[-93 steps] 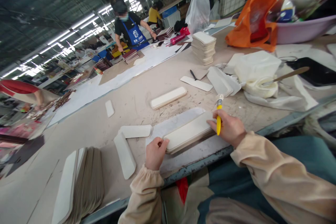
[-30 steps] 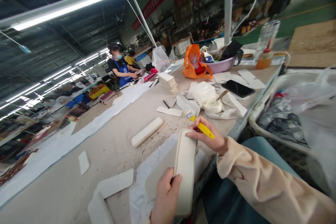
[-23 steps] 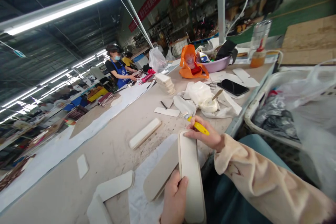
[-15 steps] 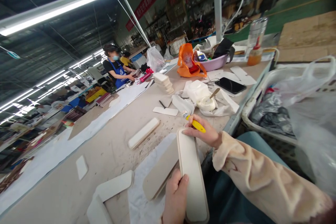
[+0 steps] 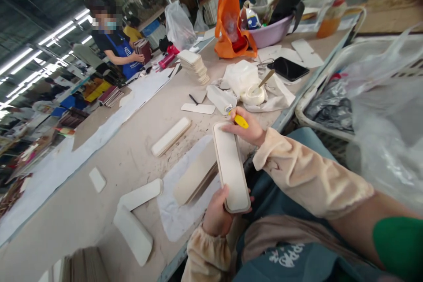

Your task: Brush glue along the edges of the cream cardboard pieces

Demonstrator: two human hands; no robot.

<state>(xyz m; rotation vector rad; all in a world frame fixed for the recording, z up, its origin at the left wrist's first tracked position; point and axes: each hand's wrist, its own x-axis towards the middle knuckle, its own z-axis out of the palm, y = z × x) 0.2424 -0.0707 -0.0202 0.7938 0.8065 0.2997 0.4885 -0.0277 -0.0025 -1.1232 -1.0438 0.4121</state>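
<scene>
A long cream panel with rounded ends (image 5: 232, 167) is held tilted at the table's near edge. My left hand (image 5: 216, 211) is closed around its lower end, thumb on the face and fingers underneath. My right hand (image 5: 247, 128) grips a small yellow-handled brush (image 5: 240, 120) and also pinches the panel's upper end. The brush tip points away from me, toward the glue-like white paste (image 5: 254, 95). Just left of the held panel, a stack of similar beige panels (image 5: 194, 172) lies on a white cloth (image 5: 172, 216).
Loose cream panels (image 5: 134, 233) lie to the left, another pile (image 5: 172, 135) beyond. Farther back are stacked pieces (image 5: 193, 66), a phone (image 5: 287, 68), an orange bag (image 5: 228, 26) and a purple basin (image 5: 272, 35). A white basket (image 5: 300, 110) stands right. A co-worker (image 5: 120, 48) handles dark pieces.
My view has tilted down and shifted, so more of my lap shows. Both hands still hold the panel, now with its lower end fully visible. The co-worker has lifted a dark stack.
</scene>
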